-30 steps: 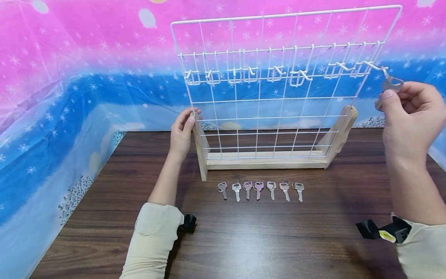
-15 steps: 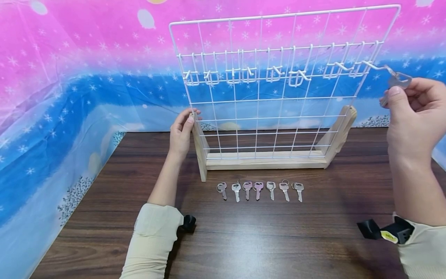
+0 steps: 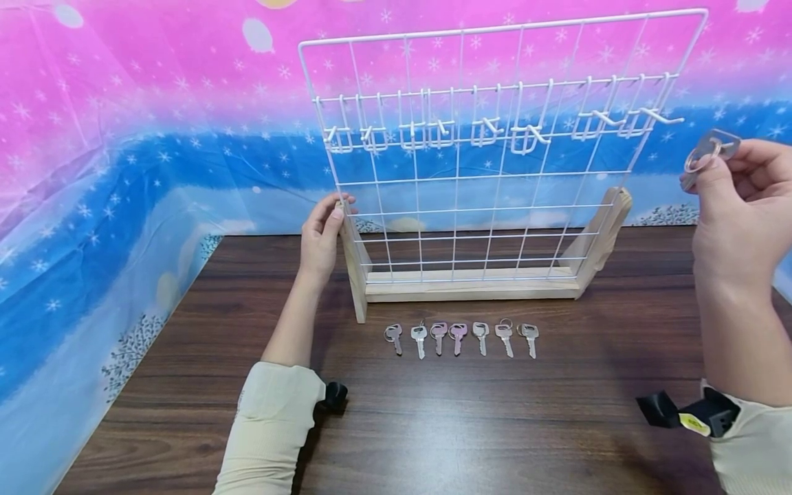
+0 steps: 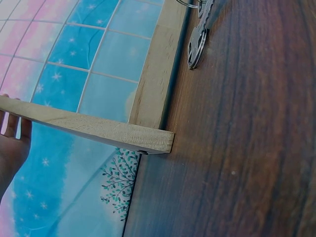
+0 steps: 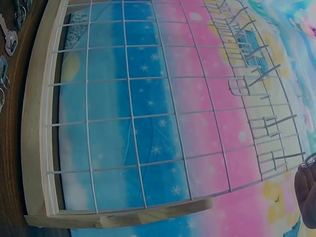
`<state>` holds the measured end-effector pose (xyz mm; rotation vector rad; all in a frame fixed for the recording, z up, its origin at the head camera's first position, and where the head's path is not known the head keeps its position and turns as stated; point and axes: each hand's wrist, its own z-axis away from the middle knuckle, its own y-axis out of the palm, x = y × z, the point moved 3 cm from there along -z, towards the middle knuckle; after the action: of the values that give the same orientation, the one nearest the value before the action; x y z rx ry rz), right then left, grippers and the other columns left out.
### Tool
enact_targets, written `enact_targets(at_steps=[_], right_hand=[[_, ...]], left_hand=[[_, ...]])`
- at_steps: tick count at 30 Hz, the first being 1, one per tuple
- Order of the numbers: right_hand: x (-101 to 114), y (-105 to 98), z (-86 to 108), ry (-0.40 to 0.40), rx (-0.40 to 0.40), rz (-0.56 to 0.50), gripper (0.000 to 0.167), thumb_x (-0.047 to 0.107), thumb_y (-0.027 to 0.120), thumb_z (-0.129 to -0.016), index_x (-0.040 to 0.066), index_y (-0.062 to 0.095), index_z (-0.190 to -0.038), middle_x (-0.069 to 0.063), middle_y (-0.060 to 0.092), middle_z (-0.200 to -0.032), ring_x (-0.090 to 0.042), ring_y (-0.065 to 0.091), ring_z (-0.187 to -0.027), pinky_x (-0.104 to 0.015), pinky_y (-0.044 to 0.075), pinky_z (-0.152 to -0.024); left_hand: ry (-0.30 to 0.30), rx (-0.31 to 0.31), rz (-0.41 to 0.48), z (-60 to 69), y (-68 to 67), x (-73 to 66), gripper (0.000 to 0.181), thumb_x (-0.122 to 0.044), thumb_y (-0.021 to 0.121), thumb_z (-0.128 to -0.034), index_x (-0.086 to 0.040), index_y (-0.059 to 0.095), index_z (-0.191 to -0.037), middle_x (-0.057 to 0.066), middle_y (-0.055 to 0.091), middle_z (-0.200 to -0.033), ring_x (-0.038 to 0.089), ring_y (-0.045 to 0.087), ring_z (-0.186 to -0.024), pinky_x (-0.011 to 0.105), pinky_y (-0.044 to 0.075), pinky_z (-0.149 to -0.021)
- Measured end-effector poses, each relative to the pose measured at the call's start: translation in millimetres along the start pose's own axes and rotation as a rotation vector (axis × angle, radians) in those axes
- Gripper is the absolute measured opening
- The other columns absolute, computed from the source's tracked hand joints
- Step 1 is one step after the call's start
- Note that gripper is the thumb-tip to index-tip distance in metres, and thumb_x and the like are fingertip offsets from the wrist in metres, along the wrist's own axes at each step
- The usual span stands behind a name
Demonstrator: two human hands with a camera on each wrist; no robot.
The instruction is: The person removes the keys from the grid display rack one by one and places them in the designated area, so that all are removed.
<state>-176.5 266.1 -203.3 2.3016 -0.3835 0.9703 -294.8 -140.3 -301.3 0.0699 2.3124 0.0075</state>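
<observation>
A white wire grid rack stands in a wooden frame on the table. My left hand grips the top of its left wooden post; the left wrist view shows fingers behind that post. At the right, my right hand pinches a silver key with a ring on it. This key is just beyond the tip of the rightmost hook, apart from it. In the right wrist view, only part of my right hand shows at the edge.
Several hooks hang in a row along the grid's upper bar, such as one hook. In front of the wooden base, several keys lie in a row, including a pink key. A patterned cloth stands behind the table.
The ring of the key was at the rightmost hook's tip and has come off it. My right hand has moved right with the key. My left hand stays on the post.
</observation>
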Motion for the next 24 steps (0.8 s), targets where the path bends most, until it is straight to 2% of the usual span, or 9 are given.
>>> enact_targets(at_steps=[4, 7, 11, 17, 24], right_hand=[[-0.6, -1.8, 1.5, 0.011, 0.005, 0.000, 0.011, -0.009, 0.058, -0.082, -0.002, 0.062, -0.090, -0.012, 0.059, -0.084, -0.017, 0.058, -0.071, -0.020, 0.048, -0.069], [-1.1, -4.0, 3.4, 0.003, 0.023, 0.063, 0.011, -0.007, 0.058, -0.084, -0.001, 0.062, -0.092, -0.012, 0.060, -0.087, -0.016, 0.058, -0.073, -0.020, 0.047, -0.072], [-2.3, -7.8, 7.0, -0.018, 0.056, 0.155, 0.010, -0.003, 0.059, -0.085, 0.000, 0.062, -0.094, -0.010, 0.061, -0.088, -0.014, 0.059, -0.074, -0.019, 0.046, -0.072], [-9.1, -11.7, 11.5, 0.029, 0.094, -0.038, 0.008, -0.008, 0.063, -0.080, -0.009, 0.062, -0.087, -0.014, 0.060, -0.075, -0.018, 0.060, -0.063, -0.020, 0.049, -0.063], [-23.1, -12.2, 21.6, 0.129, 0.114, -0.106, 0.006, -0.016, 0.060, -0.077, -0.013, 0.060, -0.082, -0.014, 0.061, -0.071, -0.019, 0.058, -0.058, -0.021, 0.050, -0.057]], left_hand=[[-0.004, 0.002, -0.011, 0.2, -0.2, -0.4, 0.033, -0.009, 0.042, -0.0938, 0.011, 0.050, -0.118, 0.004, 0.062, -0.109, 0.018, 0.060, -0.099, 0.029, 0.045, -0.084], [-0.003, 0.002, -0.012, 0.1, 0.0, -0.8, 0.033, -0.009, 0.042, -0.0937, 0.011, 0.050, -0.118, 0.004, 0.062, -0.109, 0.012, 0.060, -0.097, 0.029, 0.045, -0.084], [0.002, -0.002, -0.001, 0.3, 0.3, -0.7, 0.032, -0.008, 0.042, -0.0933, 0.010, 0.052, -0.117, 0.004, 0.062, -0.109, 0.014, 0.060, -0.097, 0.029, 0.045, -0.084], [-0.008, 0.001, 0.003, 0.5, 0.2, -0.6, 0.032, -0.008, 0.042, -0.0938, 0.011, 0.051, -0.118, 0.004, 0.062, -0.109, 0.013, 0.060, -0.097, 0.029, 0.045, -0.084], [-0.007, 0.011, -0.008, 0.1, 0.0, 0.2, 0.033, -0.008, 0.041, -0.0943, 0.014, 0.048, -0.119, 0.002, 0.062, -0.109, 0.018, 0.060, -0.099, 0.029, 0.044, -0.085]])
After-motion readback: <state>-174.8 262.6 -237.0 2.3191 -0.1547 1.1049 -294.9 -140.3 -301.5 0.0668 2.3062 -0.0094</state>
